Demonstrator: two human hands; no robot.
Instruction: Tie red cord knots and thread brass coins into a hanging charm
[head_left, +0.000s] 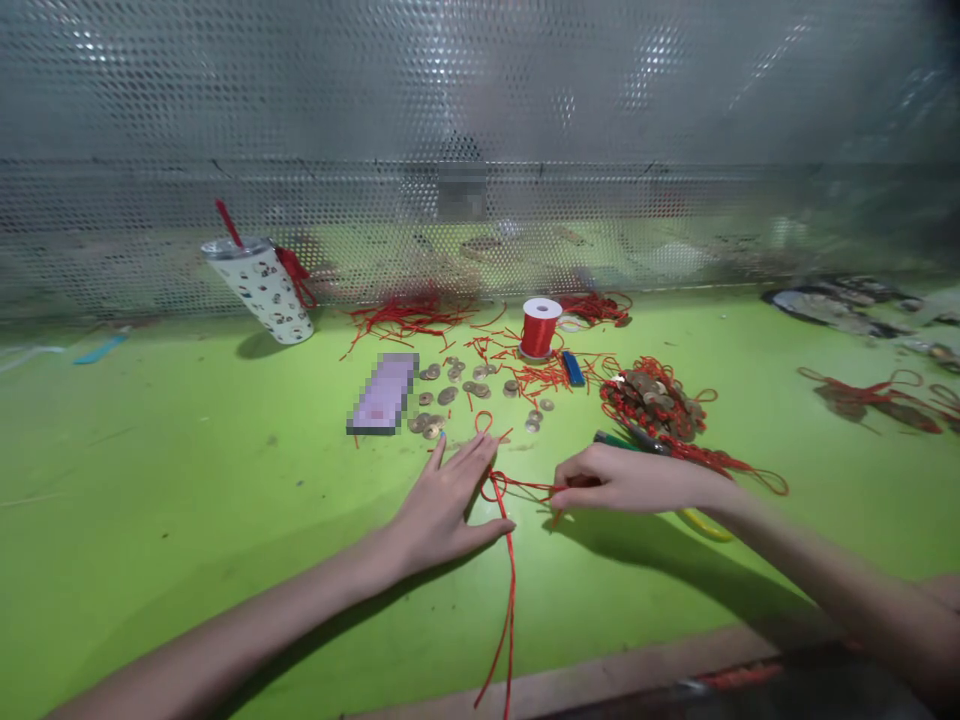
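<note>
A red cord [511, 575] lies across the green table with a small loop at its far end and two loose tails trailing toward the near edge. My left hand [457, 500] rests flat over it, fingers stretched out and thumb spread, pressing the cord near the loop. Off to the right, my right hand [607, 480] pinches a strand of the red cord that runs sideways from a loose loop beside my left fingers. Just beyond my left fingertips lie several brass coins [431, 425].
A purple phone [384, 392], a red thread spool [540, 330] and a blue lighter [573, 368] lie ahead. Corded coins [652, 395] are heaped behind green-handled scissors [619, 440]. A tumbler [262, 290] with a straw stands left, before a perforated metal screen [480, 100].
</note>
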